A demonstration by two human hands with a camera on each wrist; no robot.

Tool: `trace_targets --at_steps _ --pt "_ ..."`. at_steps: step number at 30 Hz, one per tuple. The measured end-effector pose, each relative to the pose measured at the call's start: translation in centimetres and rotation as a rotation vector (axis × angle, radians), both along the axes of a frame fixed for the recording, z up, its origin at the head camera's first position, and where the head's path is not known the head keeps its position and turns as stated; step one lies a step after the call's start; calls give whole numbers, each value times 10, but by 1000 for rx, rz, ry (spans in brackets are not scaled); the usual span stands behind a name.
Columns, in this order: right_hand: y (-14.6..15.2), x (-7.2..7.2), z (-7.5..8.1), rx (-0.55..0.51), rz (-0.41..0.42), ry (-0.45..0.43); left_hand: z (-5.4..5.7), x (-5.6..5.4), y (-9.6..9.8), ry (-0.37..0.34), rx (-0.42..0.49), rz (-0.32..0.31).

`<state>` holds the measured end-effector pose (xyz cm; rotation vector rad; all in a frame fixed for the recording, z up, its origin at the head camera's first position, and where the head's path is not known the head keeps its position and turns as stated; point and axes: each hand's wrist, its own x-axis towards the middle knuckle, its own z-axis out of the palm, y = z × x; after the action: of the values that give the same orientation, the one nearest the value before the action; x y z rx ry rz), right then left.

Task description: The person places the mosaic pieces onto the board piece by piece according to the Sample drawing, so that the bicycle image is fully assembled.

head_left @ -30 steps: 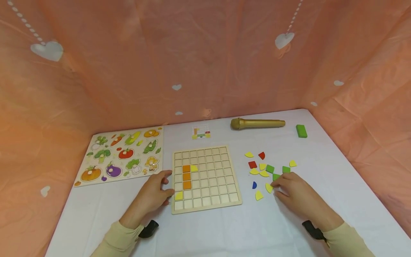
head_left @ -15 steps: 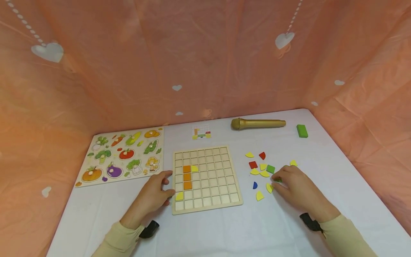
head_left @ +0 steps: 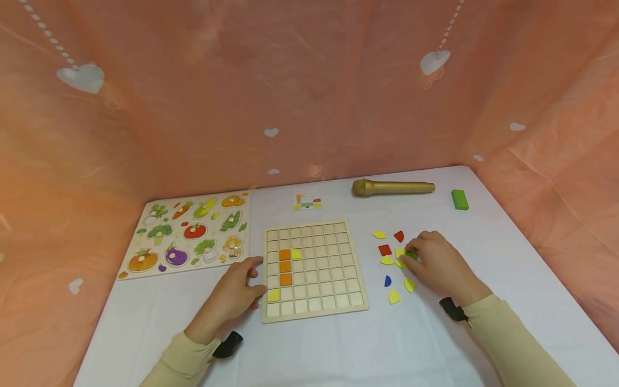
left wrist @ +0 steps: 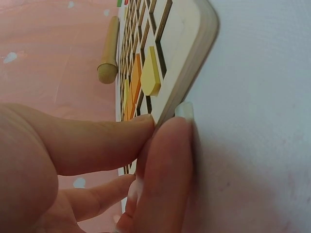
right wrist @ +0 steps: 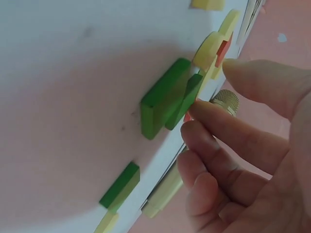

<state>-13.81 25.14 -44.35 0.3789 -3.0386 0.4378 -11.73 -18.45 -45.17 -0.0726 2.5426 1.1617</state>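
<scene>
My left hand [head_left: 229,293] grips the left edge of a wooden grid board [head_left: 323,312]; its thumb lies on the rim and another finger against the side in the left wrist view. Orange square tiles [head_left: 285,266] and yellow quarter-circle tiles [head_left: 273,295] sit in the board's cells. My right hand [head_left: 437,266] is over the loose tiles, an index fingertip touching a green square tile [right wrist: 187,101]. Its thumb stands apart from that tile. Another green tile [right wrist: 160,104] lies just beside it, and a third green tile [right wrist: 120,184] is farther off.
Several yellow tiles [head_left: 394,296], red tiles [head_left: 384,250] and a blue half-round tile [head_left: 388,281] lie between board and right hand. Behind are a pattern card [head_left: 307,199], a gold microphone [head_left: 394,187] and a green block [head_left: 460,199]. A vegetable puzzle [head_left: 191,236] lies at left.
My right hand has moved up and left among the loose tiles, from the lower green tiles to the one beside the yellow tiles. My left hand stays at the board.
</scene>
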Motion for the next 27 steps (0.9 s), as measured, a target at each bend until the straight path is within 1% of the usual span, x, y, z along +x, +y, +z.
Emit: trace_targets --at_steps 5,9,14,19,22,27 --pt "-5 -6 -1 -9 -32 -55 0 0 1 2 -5 0" --pt "-10 -9 0 -21 -34 -79 1 1 2 3 -9 5" --pt "-14 -14 -1 -15 -40 -90 1 1 2 2 -10 10" --pt "-16 -17 -3 -5 -19 -71 1 1 2 -2 -11 10" --pt "-18 -17 -3 -12 -8 -61 1 0 2 0 -14 11" --pt "-26 -15 1 -55 -30 -80 1 -1 1 5 -25 5"
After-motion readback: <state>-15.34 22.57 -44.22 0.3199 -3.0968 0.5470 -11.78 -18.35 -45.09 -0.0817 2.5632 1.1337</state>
